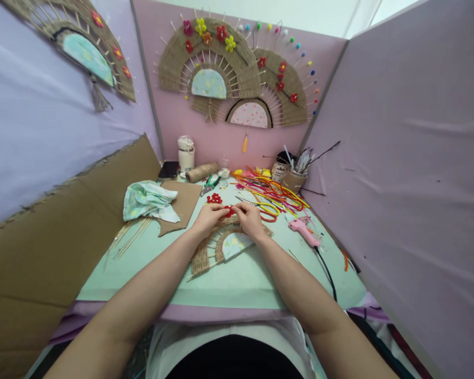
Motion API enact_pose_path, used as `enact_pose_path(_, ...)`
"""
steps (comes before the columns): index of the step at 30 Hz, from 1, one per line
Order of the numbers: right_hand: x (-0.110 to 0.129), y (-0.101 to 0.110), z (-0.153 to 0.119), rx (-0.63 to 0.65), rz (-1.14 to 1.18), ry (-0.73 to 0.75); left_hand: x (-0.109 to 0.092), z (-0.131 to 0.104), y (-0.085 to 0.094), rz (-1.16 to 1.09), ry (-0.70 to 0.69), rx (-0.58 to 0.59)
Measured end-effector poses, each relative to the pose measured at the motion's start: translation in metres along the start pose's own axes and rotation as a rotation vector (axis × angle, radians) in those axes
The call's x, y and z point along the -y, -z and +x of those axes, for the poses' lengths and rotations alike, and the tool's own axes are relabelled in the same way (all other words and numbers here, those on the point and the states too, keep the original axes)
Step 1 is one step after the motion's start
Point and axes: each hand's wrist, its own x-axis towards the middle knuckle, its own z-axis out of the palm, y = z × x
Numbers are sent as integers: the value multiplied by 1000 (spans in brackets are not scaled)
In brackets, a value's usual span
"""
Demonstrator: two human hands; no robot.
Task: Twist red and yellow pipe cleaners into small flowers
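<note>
Red piece [229, 211], tan fan [220, 250]

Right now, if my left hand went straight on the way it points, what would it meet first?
Probably your right hand, just beyond the small bright-red piece your left hand pinches; depth is unclear.

Rough, matt twine all across the brown arched fan [200, 259] here, and smooth-looking printed cloth on its pale half-moon centre [235, 244]! Soft-looking, fuzzy red on the small flower [229, 211]. Over to smooth plastic on the pink pistol-shaped glue gun [305, 231], then crumpled, matt cloth in the green-and-white patterned fabric [147, 200], dull cardboard in the flat brown sheet [188, 200]!
</note>
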Motion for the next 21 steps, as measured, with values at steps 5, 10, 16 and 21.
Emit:
enact_pose_path(5, 3, -3, -3, -35, 13, 39, -4, -3, -2, -196, 147, -17)
enact_pose_path(10, -1, -2, -3, -26, -74, 114, -3, -1, -1, -302, 221, 13)
enact_pose_path(16, -6, -2, -3, 15, -158, 164, -1, 1, -1, -325, 210, -9)
enact_pose_path(21, -6, -1, -3, 38, -207, 194, 0, 1, 0, -289, 186, -15)
